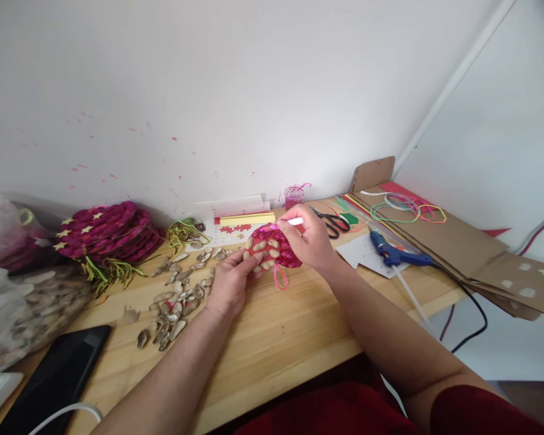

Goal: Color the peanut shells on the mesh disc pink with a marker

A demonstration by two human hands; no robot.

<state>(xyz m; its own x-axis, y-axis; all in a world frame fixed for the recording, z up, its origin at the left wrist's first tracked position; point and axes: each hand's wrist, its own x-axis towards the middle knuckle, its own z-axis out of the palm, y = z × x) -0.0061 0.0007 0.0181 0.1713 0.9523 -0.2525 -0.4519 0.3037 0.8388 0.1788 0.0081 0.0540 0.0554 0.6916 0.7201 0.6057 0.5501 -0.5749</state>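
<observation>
My left hand (229, 281) is closed on the edge of a red disc covered with peanut shells (268, 252), thumb on top. Magenta paint coats the shells on its right and upper side; those near my left thumb are bare tan. A loop of pink cord (281, 277) hangs from the disc's lower edge. My right hand (309, 238) pinches a small paintbrush (294, 222) with a white handle, its pink tip at the disc's upper edge. Behind my right hand stands a clear cup smeared with pink paint (294, 196). Loose peanut shells (176, 302) lie left of my left hand.
At the left are stacked magenta shell discs (111, 229) with yellow stars, a bag of shells (40, 308) and a black phone (54, 377). Scissors (338, 223), a blue glue gun (396, 254) with its cable, cardboard (435, 241) and coloured cords (408, 208) lie right.
</observation>
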